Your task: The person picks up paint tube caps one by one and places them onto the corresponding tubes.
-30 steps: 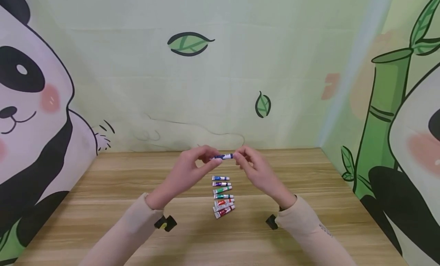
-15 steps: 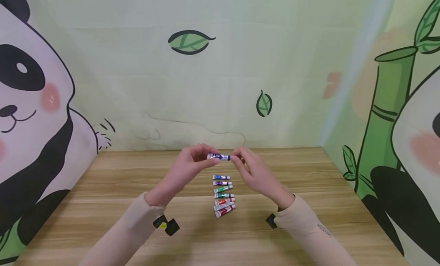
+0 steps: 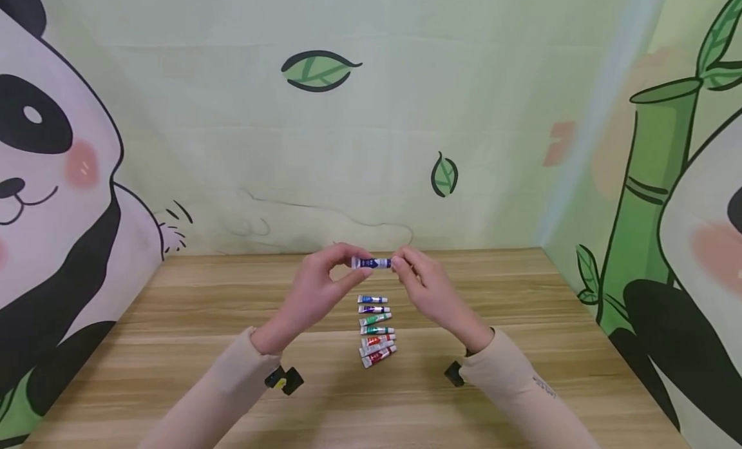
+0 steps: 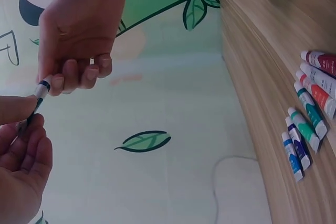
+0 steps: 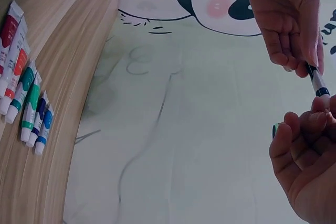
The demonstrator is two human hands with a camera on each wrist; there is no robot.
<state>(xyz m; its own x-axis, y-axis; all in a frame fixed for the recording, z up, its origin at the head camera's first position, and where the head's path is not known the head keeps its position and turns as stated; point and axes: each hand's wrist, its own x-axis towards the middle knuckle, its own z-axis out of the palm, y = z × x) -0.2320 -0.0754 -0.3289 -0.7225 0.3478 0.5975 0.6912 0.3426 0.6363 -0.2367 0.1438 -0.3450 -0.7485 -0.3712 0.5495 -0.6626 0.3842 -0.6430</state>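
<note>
My left hand (image 3: 321, 288) pinches a small dark-blue and white paint tube (image 3: 373, 263) between thumb and fingers, raised above the far part of the table. The fingertips of my right hand (image 3: 431, 291) pinch the tube's cap end; its cap is largely hidden by them. In the left wrist view the same paint tube (image 4: 41, 92) slants between both hands. Below the hands lies a column of several paint tubes: a blue tube (image 3: 372, 299) at the far end, then purple, greens, orange and silver-white, with a dark red tube (image 3: 379, 356) nearest me.
The wooden table (image 3: 232, 397) reaches back to a pale green printed cloth (image 3: 371, 127) with leaves, pandas and bamboo. Black camera mounts (image 3: 284, 378) hang at both sleeves.
The held tube has shifted and turned slightly between my fingers. At half a second ago its cap end showed more fully; now my right fingertips cover it. The tubes on the table stay put.
</note>
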